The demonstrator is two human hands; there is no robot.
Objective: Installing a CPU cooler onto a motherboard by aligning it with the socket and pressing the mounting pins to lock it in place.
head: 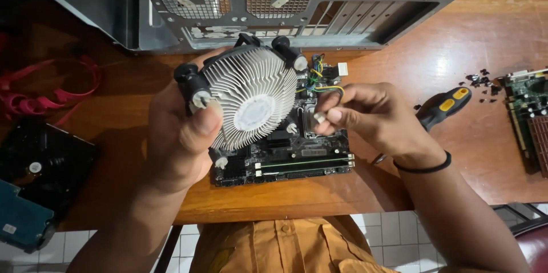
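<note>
The round silver finned cooler with black push-pin legs [251,99] is already off the green motherboard [285,156] near the table's front edge, left hand [182,136] clasping it, right hand [365,116] pinching a leg, wires attached.

Open wooden table [456,39] from one to three o'clock of the motherboard [285,159], broken only by a screwdriver [442,107] just beside the right hand [371,116] and a scatter of dark crumbs [482,82] toward a green circuit card [531,119] at the far three o'clock edge. Blocked at twelve o'clock by the metal computer case [257,5], lying across the whole back. Held up over the board by the left hand [182,136], a round finned cooler [251,99], closing off access from above at eleven. Crowded at nine o'clock: red cables [51,87], then a black drive [43,162] and a blue-cased one [20,221]. Bare wood strip along six o'clock, near the table's front edge.
</note>
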